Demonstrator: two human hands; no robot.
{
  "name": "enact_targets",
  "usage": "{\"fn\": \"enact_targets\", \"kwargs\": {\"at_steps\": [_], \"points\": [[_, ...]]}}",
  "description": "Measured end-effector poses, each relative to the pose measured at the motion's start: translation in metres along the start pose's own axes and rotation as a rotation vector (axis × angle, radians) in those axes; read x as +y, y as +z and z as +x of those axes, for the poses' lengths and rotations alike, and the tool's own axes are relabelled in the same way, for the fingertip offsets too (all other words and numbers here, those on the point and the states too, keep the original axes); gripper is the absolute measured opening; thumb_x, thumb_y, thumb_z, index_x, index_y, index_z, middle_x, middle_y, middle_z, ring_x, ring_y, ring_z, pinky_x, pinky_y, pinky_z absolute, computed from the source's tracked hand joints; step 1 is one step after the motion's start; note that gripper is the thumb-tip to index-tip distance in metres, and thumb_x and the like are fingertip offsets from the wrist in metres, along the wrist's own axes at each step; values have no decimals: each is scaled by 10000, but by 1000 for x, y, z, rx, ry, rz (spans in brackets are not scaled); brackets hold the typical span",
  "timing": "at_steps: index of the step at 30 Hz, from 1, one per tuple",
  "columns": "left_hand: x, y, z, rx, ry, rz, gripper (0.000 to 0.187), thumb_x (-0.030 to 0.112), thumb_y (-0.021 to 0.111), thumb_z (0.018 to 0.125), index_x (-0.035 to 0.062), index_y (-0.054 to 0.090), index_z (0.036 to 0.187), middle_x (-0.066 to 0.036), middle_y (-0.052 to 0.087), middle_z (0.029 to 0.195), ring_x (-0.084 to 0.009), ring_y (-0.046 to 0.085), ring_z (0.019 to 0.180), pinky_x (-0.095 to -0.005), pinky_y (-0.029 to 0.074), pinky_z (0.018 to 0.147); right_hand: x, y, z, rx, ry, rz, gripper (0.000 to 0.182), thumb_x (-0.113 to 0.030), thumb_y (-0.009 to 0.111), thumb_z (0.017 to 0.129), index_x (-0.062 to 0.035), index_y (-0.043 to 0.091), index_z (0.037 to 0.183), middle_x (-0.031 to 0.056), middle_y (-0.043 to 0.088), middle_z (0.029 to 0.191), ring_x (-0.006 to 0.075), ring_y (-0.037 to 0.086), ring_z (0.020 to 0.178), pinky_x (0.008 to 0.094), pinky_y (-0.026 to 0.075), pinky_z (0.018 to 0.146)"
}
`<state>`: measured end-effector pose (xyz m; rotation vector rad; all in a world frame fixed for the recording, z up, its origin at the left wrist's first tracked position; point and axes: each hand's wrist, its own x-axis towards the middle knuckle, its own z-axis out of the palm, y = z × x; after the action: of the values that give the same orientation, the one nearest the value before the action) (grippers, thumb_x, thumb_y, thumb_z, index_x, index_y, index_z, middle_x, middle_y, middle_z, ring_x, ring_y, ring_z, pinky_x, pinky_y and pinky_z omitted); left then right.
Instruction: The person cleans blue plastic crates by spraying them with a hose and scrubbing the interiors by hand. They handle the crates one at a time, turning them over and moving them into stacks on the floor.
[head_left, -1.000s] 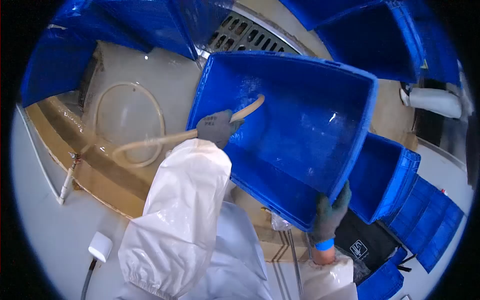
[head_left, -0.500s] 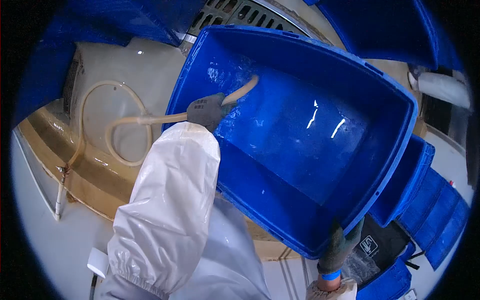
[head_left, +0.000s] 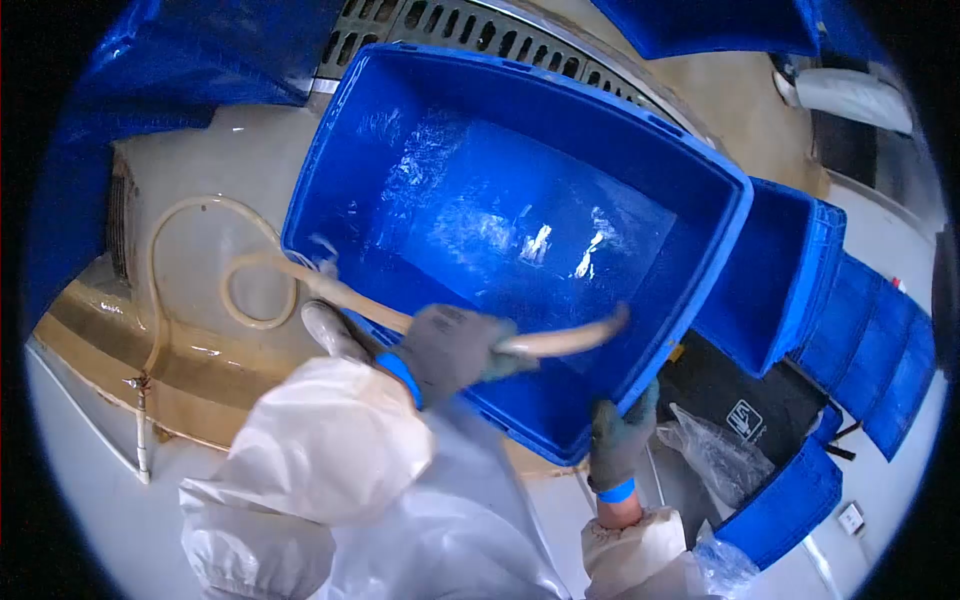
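A beige hose (head_left: 565,342) is gripped in my left hand (head_left: 455,355), which wears a grey-green glove and hangs over the near side of a large blue bin (head_left: 560,110). The hose's free end points right, inside the bin. Wet, shiny patches show on the bin's floor and left inner wall. My right hand (head_left: 622,435), gloved with a blue band at the wrist, holds the bin's rim at its near right corner. The bin looks tilted, with its open side towards me.
The hose's loop (head_left: 230,290) lies at the left, running to a tap (head_left: 138,382). A metal grate (head_left: 480,30) lies behind the bin. At the right are another blue bin (head_left: 755,270), a black crate (head_left: 735,400) with clear plastic (head_left: 720,455), and a person's white boot (head_left: 850,97).
My left hand has moved right and nearer with the hose, whose end now points right instead of away. The bin has shifted left, with my right hand still on its rim.
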<state>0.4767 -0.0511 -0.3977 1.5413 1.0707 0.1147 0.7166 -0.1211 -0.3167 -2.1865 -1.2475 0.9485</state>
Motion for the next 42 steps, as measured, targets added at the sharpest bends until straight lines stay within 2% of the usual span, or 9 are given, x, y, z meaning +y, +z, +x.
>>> {"fn": "enact_targets", "kwargs": {"at_steps": [1,2,7,12,15,19,28,31,42], "points": [[19,-1,0,-8,23,-19,423,582,606,855,170,701,875,-129,669,752,-338,660,705,-449,496,652,-4,1,0,11,-62,-49,555,-66,612,777,14,485,1312,59,577,1109,151,524,959,300,447,864],[28,-1,5,-21,8,-4,429,585,598,858,167,696,868,-130,674,767,-345,665,730,-457,499,663,1,-1,-2,-27,55,95,704,-147,676,747,19,410,1378,116,515,1253,236,466,1161,376,346,1043],[27,-10,41,343,-135,-74,483,602,569,870,150,714,954,-147,687,775,-371,669,738,-481,505,688,-8,-2,1,-81,0,133,652,-90,636,760,14,421,1367,103,536,1219,206,494,1097,341,386,985],[37,-7,56,82,-67,-26,508,615,541,884,147,712,979,-156,701,849,-350,684,790,-471,514,719,-14,4,1,-53,12,162,579,-61,630,747,-5,475,1303,51,554,1133,150,517,1001,291,441,882],[37,3,52,-59,-92,-7,505,618,540,884,154,711,986,-152,705,870,-344,688,817,-464,521,743,-8,2,3,-61,72,213,617,-18,610,730,15,459,1327,109,547,1214,222,515,1097,354,388,1003],[18,10,76,271,-204,73,461,580,555,898,161,717,1000,-162,704,867,-341,693,835,-467,523,760,-2,-2,4,-86,63,163,602,-6,617,725,12,468,1308,109,560,1177,218,515,1094,356,392,997],[29,26,53,-154,-162,121,487,618,574,862,164,709,974,-155,699,863,-352,685,843,-487,516,742,14,-10,2,-128,127,168,552,-25,651,744,1,478,1268,113,563,1165,214,508,1098,360,395,985],[24,19,73,146,-233,74,469,599,574,872,159,705,968,-159,694,845,-346,686,824,-485,515,731,24,-14,6,-154,145,229,553,-31,659,748,-4,475,1270,113,559,1176,214,510,1093,361,397,984],[-10,25,97,126,-406,98,461,577,535,910,159,725,953,-150,703,852,-341,690,826,-480,514,744,35,-15,8,-138,62,104,570,-20,661,750,-10,482,1290,93,595,1121,178,561,992,330,472,869]]}}
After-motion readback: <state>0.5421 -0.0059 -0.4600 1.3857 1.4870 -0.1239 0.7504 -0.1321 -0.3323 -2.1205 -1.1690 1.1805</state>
